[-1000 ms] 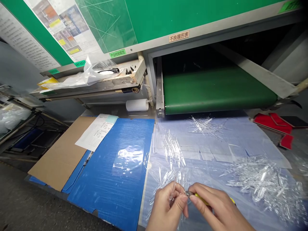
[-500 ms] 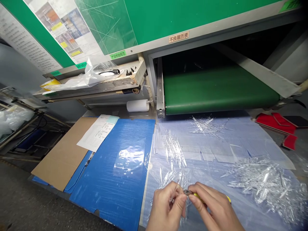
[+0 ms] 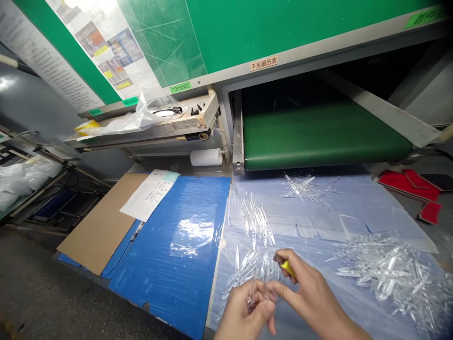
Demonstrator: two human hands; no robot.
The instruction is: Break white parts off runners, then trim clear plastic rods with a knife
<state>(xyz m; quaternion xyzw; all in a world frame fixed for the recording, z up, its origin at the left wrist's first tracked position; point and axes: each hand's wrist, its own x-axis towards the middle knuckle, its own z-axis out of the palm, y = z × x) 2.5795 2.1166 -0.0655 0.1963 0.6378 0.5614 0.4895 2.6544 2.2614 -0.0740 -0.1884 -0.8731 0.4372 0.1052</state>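
Note:
Low in the middle of the head view, my left hand is closed around clear plastic pieces, largely hidden by the fingers. My right hand grips small yellow-handled pliers between its fingers and palm, their dark metal jaws pointing up and left. Its thumb reaches over to the left fingertips, by the plastic. Just beyond my hands lies a heap of slim clear plastic pieces. A neater bunch of clear pieces sits farther back.
A large pile of clear pieces lies at the right, a smaller one before the green conveyor belt. On the left are a blue board, cardboard and a paper sheet. Red pieces lie far right.
The pliers' jaws have lifted away from the left fingers, and my right hand has turned upward with its thumb apart. On the blue board's bag, the glare has shifted. The view has tilted slightly.

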